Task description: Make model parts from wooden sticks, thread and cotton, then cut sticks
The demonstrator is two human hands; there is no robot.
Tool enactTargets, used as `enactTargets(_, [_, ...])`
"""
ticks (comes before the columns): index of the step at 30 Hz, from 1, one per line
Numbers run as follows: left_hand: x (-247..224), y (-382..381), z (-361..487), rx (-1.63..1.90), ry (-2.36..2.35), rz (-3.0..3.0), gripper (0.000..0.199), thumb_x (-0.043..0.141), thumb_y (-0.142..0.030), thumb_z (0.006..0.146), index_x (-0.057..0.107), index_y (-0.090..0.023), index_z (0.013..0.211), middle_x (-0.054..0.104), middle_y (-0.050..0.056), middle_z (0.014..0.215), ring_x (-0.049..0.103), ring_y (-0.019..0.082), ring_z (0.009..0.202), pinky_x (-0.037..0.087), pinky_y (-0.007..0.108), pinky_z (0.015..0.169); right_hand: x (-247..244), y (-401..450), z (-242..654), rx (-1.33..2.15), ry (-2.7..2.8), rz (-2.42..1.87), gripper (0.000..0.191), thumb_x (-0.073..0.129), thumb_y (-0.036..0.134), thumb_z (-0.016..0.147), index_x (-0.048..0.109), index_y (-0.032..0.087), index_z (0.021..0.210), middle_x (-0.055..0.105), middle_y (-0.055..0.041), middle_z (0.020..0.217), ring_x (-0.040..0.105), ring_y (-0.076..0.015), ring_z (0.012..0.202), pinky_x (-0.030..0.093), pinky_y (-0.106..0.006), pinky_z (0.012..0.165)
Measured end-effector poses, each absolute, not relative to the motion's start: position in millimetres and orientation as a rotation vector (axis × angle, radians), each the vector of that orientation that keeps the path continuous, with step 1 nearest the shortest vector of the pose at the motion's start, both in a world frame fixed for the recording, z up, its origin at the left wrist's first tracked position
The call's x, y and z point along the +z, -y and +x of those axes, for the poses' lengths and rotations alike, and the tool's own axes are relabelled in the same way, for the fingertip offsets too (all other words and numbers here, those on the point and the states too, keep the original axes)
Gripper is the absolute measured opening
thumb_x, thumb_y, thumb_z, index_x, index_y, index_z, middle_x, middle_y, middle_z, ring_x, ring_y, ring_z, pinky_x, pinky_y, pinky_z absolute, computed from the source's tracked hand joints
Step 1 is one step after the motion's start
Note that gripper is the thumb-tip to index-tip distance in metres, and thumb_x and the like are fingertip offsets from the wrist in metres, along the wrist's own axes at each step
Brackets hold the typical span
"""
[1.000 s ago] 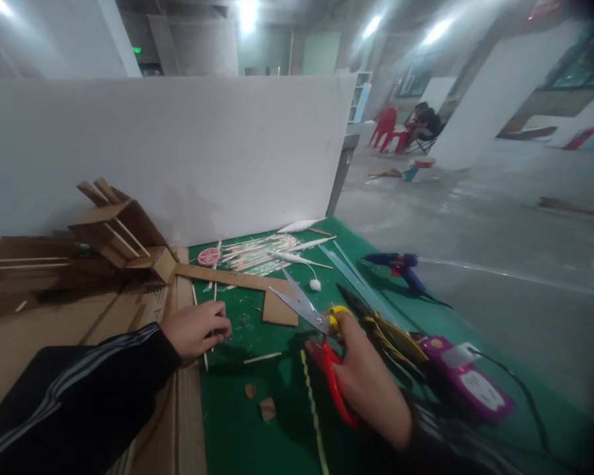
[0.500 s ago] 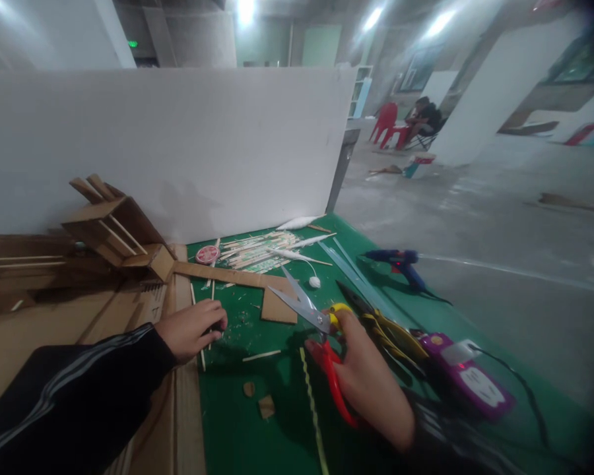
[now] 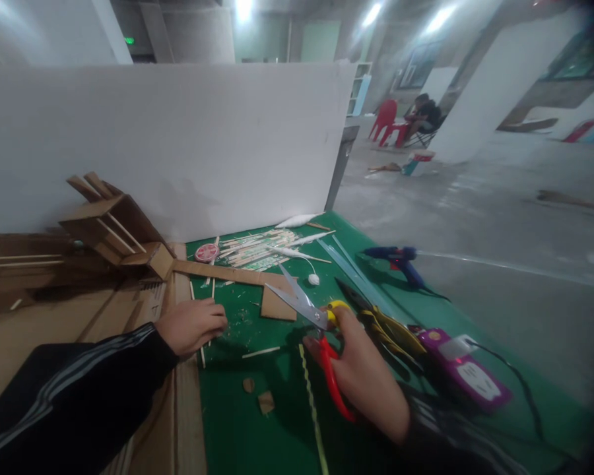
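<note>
My right hand grips a pair of scissors with one red and one yellow handle, and the blades are spread apart, pointing up and left. My left hand rests at the edge of the cardboard, fingers curled down; whatever they hold, if anything, is hidden. Thin wooden sticks show around and under that hand. Beyond the blades lies a square cardboard piece, touching a long cardboard strip. A short stick and small cardboard scraps lie between my hands.
A cardboard structure stands at left. Behind are a stick pile, a tape roll and a white panel. At right lie pliers, a glue gun, a purple power strip and a cable. A person sits far off.
The view has shifted very slightly. Both hands and the scissors hold nearly the same place, with the left fingers a little more closed together.
</note>
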State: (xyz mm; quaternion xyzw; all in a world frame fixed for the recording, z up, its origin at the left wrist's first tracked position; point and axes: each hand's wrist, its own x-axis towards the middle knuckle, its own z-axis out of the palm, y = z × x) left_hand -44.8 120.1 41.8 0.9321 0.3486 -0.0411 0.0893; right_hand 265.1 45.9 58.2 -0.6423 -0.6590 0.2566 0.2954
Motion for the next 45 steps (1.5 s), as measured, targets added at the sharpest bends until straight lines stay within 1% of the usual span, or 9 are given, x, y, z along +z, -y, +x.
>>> enactTargets(4, [44.2, -119.7, -41.1, -0.138, -1.019, 2.799, 0.02, 0.043, -0.02, 0.094, 0.062, -0.024, 0.089, 0.064, 0.003, 0.094, 0.053, 0.022, 0.087, 0.037, 0.035, 0.071, 57.3, -46.6, 265.1, 0.694, 1.747, -1.706, 0.027, 0.058, 0.045, 0.084, 0.044, 0.023, 0.089, 0.057, -0.0048, 0.092, 0.056, -0.0231, 0.081, 0.046, -0.036, 0.073])
enactTargets(10, [44.3, -117.2, -40.1, -0.121, -1.03, 2.781, 0.02, 0.042, -0.02, 0.095, 0.06, -0.023, 0.088, 0.062, 0.004, 0.093, 0.051, 0.022, 0.087, 0.036, 0.034, 0.071, 51.6, -47.2, 266.7, 0.677, 1.763, -1.689, 0.02, 0.061, 0.029, 0.081, 0.045, 0.022, 0.092, 0.056, -0.004, 0.094, 0.055, -0.0221, 0.083, 0.045, -0.035, 0.074])
enactTargets(13, [43.0, -114.6, -40.3, -0.102, -1.054, 2.758, 0.018, 0.041, -0.018, 0.094, 0.058, -0.022, 0.088, 0.061, 0.004, 0.093, 0.051, 0.022, 0.087, 0.037, 0.034, 0.072, 50.9, -46.6, 267.1, 0.677, 1.761, -1.704, 0.02, 0.061, 0.027, 0.08, 0.046, 0.022, 0.091, 0.056, -0.0038, 0.093, 0.055, -0.0218, 0.082, 0.044, -0.035, 0.073])
enactTargets(20, [37.8, -115.3, -39.0, -0.026, -1.147, 2.691, 0.013, 0.043, -0.017, 0.091, 0.051, -0.02, 0.082, 0.059, 0.005, 0.086, 0.051, 0.022, 0.081, 0.039, 0.035, 0.072, 53.7, -48.5, 265.9, 0.69, 1.746, -1.693, 0.019, 0.059, 0.033, 0.083, 0.045, 0.022, 0.092, 0.056, -0.0037, 0.093, 0.056, -0.0217, 0.082, 0.045, -0.035, 0.074])
enactTargets(24, [34.8, -123.0, -30.4, 0.059, -1.203, 2.643, 0.013, 0.038, -0.017, 0.094, 0.049, -0.02, 0.086, 0.059, 0.005, 0.086, 0.053, 0.02, 0.077, 0.042, 0.031, 0.069, 54.7, -47.6, 266.6, 0.7, 1.729, -1.693, 0.021, 0.058, 0.037, 0.085, 0.045, 0.022, 0.093, 0.056, -0.0039, 0.093, 0.056, -0.022, 0.082, 0.045, -0.036, 0.074])
enactTargets(31, [30.5, -135.3, -6.6, 0.094, -1.193, 2.644, 0.016, 0.046, -0.022, 0.095, 0.057, -0.02, 0.106, 0.067, 0.006, 0.099, 0.061, 0.021, 0.094, 0.046, 0.03, 0.081, 55.4, -46.2, 268.7, 0.686, 1.737, -1.675, 0.02, 0.059, 0.036, 0.085, 0.044, 0.023, 0.091, 0.056, -0.0041, 0.092, 0.056, -0.0222, 0.081, 0.045, -0.036, 0.074])
enactTargets(37, [29.0, -138.4, 0.1, 0.003, -1.167, 2.707, 0.018, 0.049, -0.025, 0.094, 0.067, -0.022, 0.091, 0.07, 0.005, 0.09, 0.063, 0.022, 0.089, 0.045, 0.032, 0.081, 56.5, -45.6, 268.8, 0.695, 1.728, -1.67, 0.023, 0.06, 0.038, 0.084, 0.046, 0.022, 0.092, 0.056, -0.0048, 0.095, 0.056, -0.0228, 0.084, 0.046, -0.037, 0.075])
enactTargets(41, [28.3, -138.5, 0.0, 0.021, -1.234, 2.723, 0.022, 0.044, -0.026, 0.095, 0.065, -0.022, 0.092, 0.067, 0.007, 0.092, 0.06, 0.025, 0.091, 0.044, 0.033, 0.076, 55.2, -46.0, 269.2, 0.703, 1.721, -1.667, 0.02, 0.059, 0.034, 0.084, 0.048, 0.022, 0.097, 0.057, -0.0057, 0.097, 0.057, -0.0235, 0.087, 0.046, -0.037, 0.079])
enactTargets(45, [26.0, -137.7, -5.1, 0.058, -1.307, 2.689, 0.018, 0.043, -0.025, 0.095, 0.061, -0.021, 0.093, 0.065, 0.006, 0.093, 0.06, 0.023, 0.089, 0.044, 0.032, 0.074, 55.5, -45.6, 269.4, 0.704, 1.714, -1.674, 0.019, 0.058, 0.034, 0.085, 0.047, 0.023, 0.096, 0.058, -0.0054, 0.096, 0.057, -0.0235, 0.086, 0.047, -0.037, 0.078])
